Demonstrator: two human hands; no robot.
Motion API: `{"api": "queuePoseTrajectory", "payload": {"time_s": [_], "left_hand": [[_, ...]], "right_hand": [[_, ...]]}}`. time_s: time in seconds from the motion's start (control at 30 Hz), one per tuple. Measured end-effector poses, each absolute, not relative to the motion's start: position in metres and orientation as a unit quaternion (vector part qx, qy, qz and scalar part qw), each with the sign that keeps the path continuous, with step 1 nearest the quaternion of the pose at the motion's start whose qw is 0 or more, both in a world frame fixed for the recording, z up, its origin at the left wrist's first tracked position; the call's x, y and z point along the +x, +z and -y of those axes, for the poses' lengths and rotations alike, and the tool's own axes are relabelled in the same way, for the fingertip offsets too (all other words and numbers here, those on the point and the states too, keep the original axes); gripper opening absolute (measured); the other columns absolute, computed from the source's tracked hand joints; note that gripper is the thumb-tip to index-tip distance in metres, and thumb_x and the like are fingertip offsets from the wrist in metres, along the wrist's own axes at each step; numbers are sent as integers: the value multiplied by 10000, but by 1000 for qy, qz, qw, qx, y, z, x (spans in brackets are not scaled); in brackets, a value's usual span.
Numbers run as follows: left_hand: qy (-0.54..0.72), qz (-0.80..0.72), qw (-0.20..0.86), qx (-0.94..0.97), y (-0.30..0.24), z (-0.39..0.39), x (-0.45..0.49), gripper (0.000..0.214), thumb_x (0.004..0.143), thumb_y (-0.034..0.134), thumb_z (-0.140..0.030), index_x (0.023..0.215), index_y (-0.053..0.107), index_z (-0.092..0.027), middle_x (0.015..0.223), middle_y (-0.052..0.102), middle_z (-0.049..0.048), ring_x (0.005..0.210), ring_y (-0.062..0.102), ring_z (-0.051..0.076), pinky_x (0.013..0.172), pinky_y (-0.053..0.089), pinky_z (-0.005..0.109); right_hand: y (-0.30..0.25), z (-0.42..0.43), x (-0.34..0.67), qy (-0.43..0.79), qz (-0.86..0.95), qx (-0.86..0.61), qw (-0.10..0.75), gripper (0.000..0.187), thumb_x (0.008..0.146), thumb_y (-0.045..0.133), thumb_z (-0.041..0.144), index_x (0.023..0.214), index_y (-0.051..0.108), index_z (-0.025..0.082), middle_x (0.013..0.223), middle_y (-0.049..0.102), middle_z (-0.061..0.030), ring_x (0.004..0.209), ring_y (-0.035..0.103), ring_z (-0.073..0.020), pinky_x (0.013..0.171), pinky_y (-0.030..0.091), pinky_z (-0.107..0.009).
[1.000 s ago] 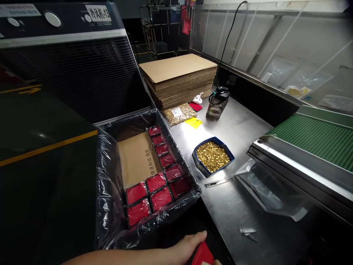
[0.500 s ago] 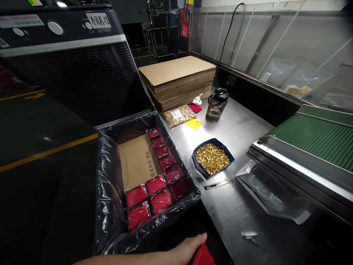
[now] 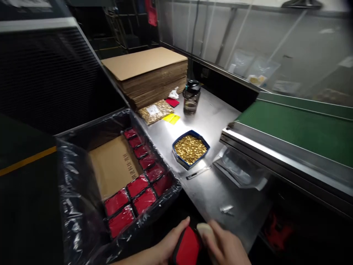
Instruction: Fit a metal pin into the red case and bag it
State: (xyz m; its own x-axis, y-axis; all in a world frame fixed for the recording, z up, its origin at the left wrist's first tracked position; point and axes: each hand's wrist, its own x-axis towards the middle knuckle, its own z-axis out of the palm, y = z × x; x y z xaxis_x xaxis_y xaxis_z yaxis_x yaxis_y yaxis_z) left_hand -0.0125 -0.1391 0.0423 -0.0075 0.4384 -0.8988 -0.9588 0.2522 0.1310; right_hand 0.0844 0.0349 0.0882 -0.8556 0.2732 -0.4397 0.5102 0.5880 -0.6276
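At the bottom edge, my left hand [image 3: 171,240] grips a red-topped black block [image 3: 189,247], its thumb along the near side. My right hand [image 3: 226,243] is curled close beside the block's right side, blurred by motion. A pale cream rounded thing [image 3: 205,230] shows at its fingertips; whether it is a finger cover or a held object is unclear. Left of the hands stands a crate [image 3: 79,213] lined with clear plastic. Red-and-black blocks [image 3: 145,200] like the held one line its near and right sides, over a cardboard sheet [image 3: 113,165].
On the metal table [image 3: 220,105] stand a blue tray of small brass-coloured pieces [image 3: 191,149], a utility knife [image 3: 197,173] and a water bottle [image 3: 191,97]. Stacked cardboard [image 3: 154,70] sits behind a bag of brass-coloured pieces [image 3: 156,112]. A green conveyor [image 3: 298,129] borders the right.
The view has turned right, so the crate and table sit further left. My right hand has come into view beside the red-topped block, and more of that block shows in my left hand.
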Motion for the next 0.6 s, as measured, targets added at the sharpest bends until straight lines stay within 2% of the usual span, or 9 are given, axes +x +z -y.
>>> {"api": "queuePoseTrajectory", "payload": {"time_s": [0.1, 0.23, 0.33, 0.4, 0.43, 0.5, 0.6], "left_hand": [[528, -441, 655, -311, 61, 135, -22, 728, 836, 594, -779, 958, 736, -74, 867, 778, 188, 668, 739, 261, 590, 587, 322], [538, -462, 640, -296, 79, 126, -35, 652, 871, 691, -609, 1256, 627, -87, 970, 797, 210, 764, 779, 320, 669, 618, 371], [541, -480, 629, -285, 85, 121, -41, 655, 909, 697, -462, 1408, 509, -81, 1024, 795, 231, 827, 790, 346, 725, 634, 411], [541, -484, 628, -281, 84, 119, -43, 677, 928, 677, -411, 1477, 446, -88, 1089, 784, 242, 888, 789, 363, 778, 638, 446], [540, -486, 628, -278, 82, 118, -44, 689, 932, 673, -401, 1498, 427, -94, 1118, 778, 245, 912, 786, 369, 803, 636, 461], [538, -494, 629, -266, 80, 116, -43, 707, 929, 684, -406, 1511, 425, -100, 1156, 767, 248, 957, 778, 384, 848, 628, 486], [525, -513, 636, -239, 78, 114, -42, 722, 891, 741, -409, 1481, 475, -88, 1193, 750, 262, 997, 763, 401, 889, 612, 497]], "right_hand": [[90, -57, 49, -436, -843, 311, 53, 297, 1069, 349, 409, 1060, 596, 245, 928, 754, -27, 850, 728, -182, 731, 505, -235], [90, -74, 21, -331, -857, 394, 7, 336, 1036, 452, 370, 1271, 588, 171, 1129, 720, -123, 1030, 685, -261, 800, 503, -308], [88, -91, 46, -272, -863, 425, -18, 325, 1055, 435, 394, 1281, 610, 240, 1190, 697, -69, 1072, 651, -218, 858, 495, -286], [84, -111, 84, -220, -866, 449, -21, 349, 1087, 341, 373, 1247, 634, 272, 1177, 703, -34, 1049, 651, -180, 866, 491, -257], [81, -124, 107, -191, -863, 467, -16, 378, 1093, 304, 335, 1243, 642, 259, 1185, 701, -45, 1061, 647, -183, 879, 488, -262], [70, -154, 155, -140, -849, 509, 7, 415, 1072, 286, 224, 1275, 646, 200, 1207, 692, -109, 1099, 631, -227, 917, 472, -313], [46, -199, 211, -85, -855, 507, 62, 486, 991, 363, 77, 1411, 596, 149, 1282, 660, -185, 1158, 586, -293, 940, 430, -388]]}}
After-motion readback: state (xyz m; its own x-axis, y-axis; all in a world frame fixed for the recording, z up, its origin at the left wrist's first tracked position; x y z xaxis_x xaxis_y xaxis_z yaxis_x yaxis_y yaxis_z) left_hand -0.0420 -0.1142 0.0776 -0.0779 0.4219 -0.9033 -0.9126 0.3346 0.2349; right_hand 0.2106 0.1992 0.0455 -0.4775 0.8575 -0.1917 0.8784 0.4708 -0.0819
